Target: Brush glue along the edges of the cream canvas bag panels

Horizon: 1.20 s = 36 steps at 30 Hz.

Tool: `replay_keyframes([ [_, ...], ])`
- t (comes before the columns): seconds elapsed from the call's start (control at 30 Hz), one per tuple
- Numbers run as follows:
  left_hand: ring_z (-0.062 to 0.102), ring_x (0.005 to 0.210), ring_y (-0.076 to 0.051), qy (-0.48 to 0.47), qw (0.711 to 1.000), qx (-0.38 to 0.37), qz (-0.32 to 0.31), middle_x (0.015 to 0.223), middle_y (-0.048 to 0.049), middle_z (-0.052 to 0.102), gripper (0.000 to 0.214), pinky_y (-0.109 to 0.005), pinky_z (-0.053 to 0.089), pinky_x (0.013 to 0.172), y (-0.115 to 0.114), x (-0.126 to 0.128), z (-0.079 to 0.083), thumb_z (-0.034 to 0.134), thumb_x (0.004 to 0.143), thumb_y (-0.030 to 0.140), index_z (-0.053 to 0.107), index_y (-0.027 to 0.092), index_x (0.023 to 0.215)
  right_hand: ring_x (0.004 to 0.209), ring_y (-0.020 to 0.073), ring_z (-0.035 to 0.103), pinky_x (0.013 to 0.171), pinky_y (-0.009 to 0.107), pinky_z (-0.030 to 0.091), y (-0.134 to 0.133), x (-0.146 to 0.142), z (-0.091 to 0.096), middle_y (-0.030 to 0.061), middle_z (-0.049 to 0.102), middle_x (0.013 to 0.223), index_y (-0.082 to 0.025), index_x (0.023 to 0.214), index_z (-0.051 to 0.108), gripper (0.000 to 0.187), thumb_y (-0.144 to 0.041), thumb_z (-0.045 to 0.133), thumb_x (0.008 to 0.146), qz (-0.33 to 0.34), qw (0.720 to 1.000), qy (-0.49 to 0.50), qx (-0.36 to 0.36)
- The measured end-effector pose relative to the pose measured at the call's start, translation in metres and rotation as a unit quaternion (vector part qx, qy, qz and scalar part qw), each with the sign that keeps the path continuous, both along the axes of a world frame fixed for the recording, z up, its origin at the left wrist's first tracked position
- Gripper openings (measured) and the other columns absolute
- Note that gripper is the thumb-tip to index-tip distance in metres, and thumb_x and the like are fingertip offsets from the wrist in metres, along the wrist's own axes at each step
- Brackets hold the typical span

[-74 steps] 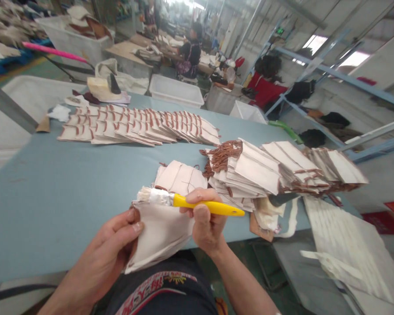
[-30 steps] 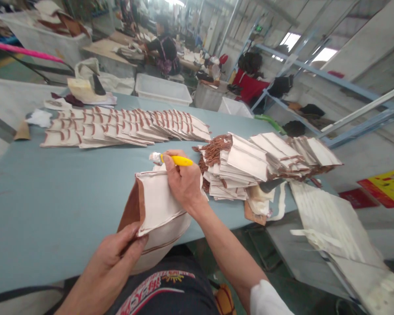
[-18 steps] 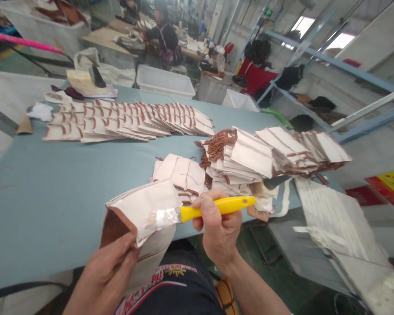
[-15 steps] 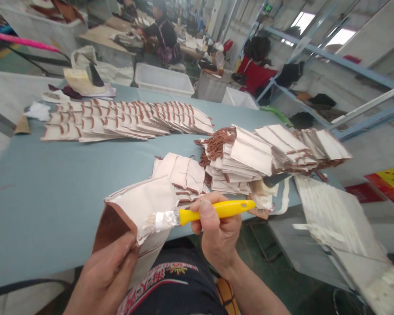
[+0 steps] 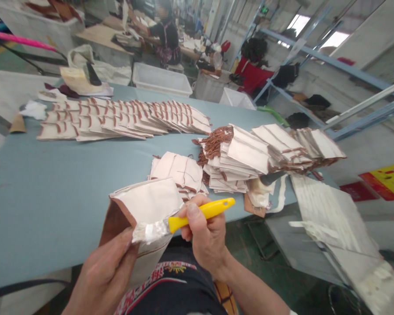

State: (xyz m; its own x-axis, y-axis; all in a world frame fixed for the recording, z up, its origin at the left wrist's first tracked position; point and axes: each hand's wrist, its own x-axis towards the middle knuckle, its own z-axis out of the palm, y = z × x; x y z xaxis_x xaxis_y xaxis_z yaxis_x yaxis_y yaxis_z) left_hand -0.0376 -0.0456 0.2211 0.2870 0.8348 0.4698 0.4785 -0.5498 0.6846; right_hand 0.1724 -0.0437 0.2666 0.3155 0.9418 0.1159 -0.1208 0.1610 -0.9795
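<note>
Gripping 1 brush (image 5: 176, 223): right hand (image 5: 206, 236). Pinching 1 pouch (image 5: 157, 199), near edge of bench (image 5: 52, 183): left hand (image 5: 105, 269). Bristles (image 5: 139, 233) seemingly touching pouch.

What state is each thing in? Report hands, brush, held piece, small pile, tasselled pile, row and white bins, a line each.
Left hand, gripping the piece.
Right hand, closed around the brush.
Brush, white-coated at the bristles, which are at the piece's edge.
Piece, gaping at one end, brown inside.
Small pile, stacked.
Tasselled pile, stacked, fringe at one end.
Row, fanned, overlapping.
Wide bin, upright, uncovered.
Small bin, upright.
</note>
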Motion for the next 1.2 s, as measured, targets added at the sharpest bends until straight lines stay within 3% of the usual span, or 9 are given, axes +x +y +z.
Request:
replay_keyframes([
  [0.17, 0.069, 0.047, -0.014, 0.031, 0.999, 0.037, -0.003, 0.066, 0.0006, 0.075, 0.025, -0.019, 0.048, 0.047, -0.001, -0.002, -0.005, 0.055, 0.109, 0.024, 0.074, 0.021, 0.094, 0.035, 0.0075, 0.046, 0.037, 0.015, 0.037, -0.001, -0.002, 0.000, -0.0063, 0.056, 0.045, -0.020, 0.074, 0.068, 0.033, -0.044, 0.071, 0.096, -0.040, 0.999, 0.010, -0.005],
  [0.33, 0.068, 0.048, -0.015, 0.026, 1.000, -0.001, 0.006, 0.066, 0.0009, 0.074, 0.025, -0.019, 0.050, 0.050, -0.003, -0.003, -0.008, 0.055, 0.107, 0.026, 0.073, 0.022, 0.090, 0.035, 0.0071, 0.044, 0.037, 0.015, 0.037, 0.001, -0.006, -0.002, -0.0071, 0.054, 0.044, -0.020, 0.075, 0.068, 0.030, -0.041, 0.069, 0.097, 0.006, 1.000, 0.014, -0.009],
  [0.53, 0.070, 0.058, -0.016, -0.001, 0.985, -0.171, 0.014, 0.074, 0.0005, 0.078, 0.025, -0.019, 0.052, 0.057, 0.000, -0.008, -0.011, 0.061, 0.104, 0.038, 0.076, 0.024, 0.089, 0.035, 0.0072, 0.045, 0.039, 0.016, 0.039, 0.010, -0.004, 0.001, -0.0070, 0.054, 0.043, -0.020, 0.073, 0.068, 0.032, -0.042, 0.071, 0.095, 0.007, 1.000, 0.015, 0.007],
  [0.63, 0.075, 0.070, -0.019, -0.102, 0.945, -0.307, 0.054, 0.077, 0.0005, 0.080, 0.028, -0.018, 0.055, 0.062, 0.012, -0.006, -0.004, 0.074, 0.095, 0.051, 0.080, 0.024, 0.093, 0.035, 0.0070, 0.042, 0.036, 0.015, 0.036, 0.018, 0.006, 0.001, -0.0076, 0.051, 0.042, -0.020, 0.071, 0.067, 0.038, -0.049, 0.072, 0.095, -0.022, 0.999, 0.039, 0.009],
  [0.77, 0.079, 0.072, -0.024, -0.314, 0.802, -0.505, 0.061, 0.087, -0.0022, 0.087, 0.055, -0.025, 0.062, 0.063, 0.029, 0.001, 0.026, 0.097, 0.074, 0.045, 0.080, 0.021, 0.120, 0.036, 0.0070, 0.044, 0.037, 0.016, 0.038, 0.033, 0.017, -0.001, -0.0075, 0.053, 0.046, -0.021, 0.072, 0.067, 0.044, -0.057, 0.076, 0.094, -0.054, 0.997, 0.041, 0.048],
  [0.83, 0.075, 0.060, -0.021, -0.360, 0.761, -0.536, 0.065, 0.084, -0.0020, 0.087, 0.064, -0.026, 0.063, 0.058, 0.034, 0.004, 0.043, 0.103, 0.065, 0.035, 0.080, 0.020, 0.123, 0.037, 0.0076, 0.047, 0.038, 0.017, 0.040, 0.039, 0.018, 0.001, -0.0070, 0.055, 0.049, -0.021, 0.074, 0.068, 0.046, -0.061, 0.077, 0.095, -0.044, 0.995, 0.039, 0.078],
  [0.93, 0.069, 0.048, -0.017, -0.389, 0.744, -0.537, 0.082, 0.074, 0.0006, 0.084, 0.065, -0.023, 0.061, 0.052, 0.036, 0.006, 0.055, 0.106, 0.055, 0.025, 0.083, 0.020, 0.117, 0.038, 0.0081, 0.049, 0.038, 0.019, 0.042, 0.044, 0.014, 0.007, -0.0063, 0.058, 0.054, -0.022, 0.077, 0.068, 0.048, -0.065, 0.075, 0.097, -0.017, 0.991, 0.037, 0.128],
  [1.07, 0.071, 0.045, -0.021, -0.404, 0.716, -0.567, 0.048, 0.071, -0.0002, 0.084, 0.066, -0.031, 0.065, 0.051, 0.036, 0.008, 0.051, 0.104, 0.051, 0.016, 0.086, 0.022, 0.114, 0.040, 0.0083, 0.052, 0.038, 0.019, 0.044, 0.048, 0.007, 0.008, -0.0044, 0.065, 0.062, -0.023, 0.085, 0.069, 0.043, -0.060, 0.068, 0.106, 0.041, 0.979, -0.016, 0.198],
  [1.2, 0.071, 0.044, -0.024, -0.428, 0.698, -0.572, 0.050, 0.076, -0.0036, 0.086, 0.066, -0.035, 0.065, 0.047, 0.036, 0.014, 0.050, 0.102, 0.042, 0.009, 0.088, 0.022, 0.104, 0.052, 0.0107, 0.064, 0.050, 0.023, 0.054, 0.058, 0.004, -0.006, 0.0013, 0.078, 0.082, -0.024, 0.097, 0.071, 0.028, -0.046, 0.063, 0.112, 0.034, 0.946, -0.134, 0.294],
])
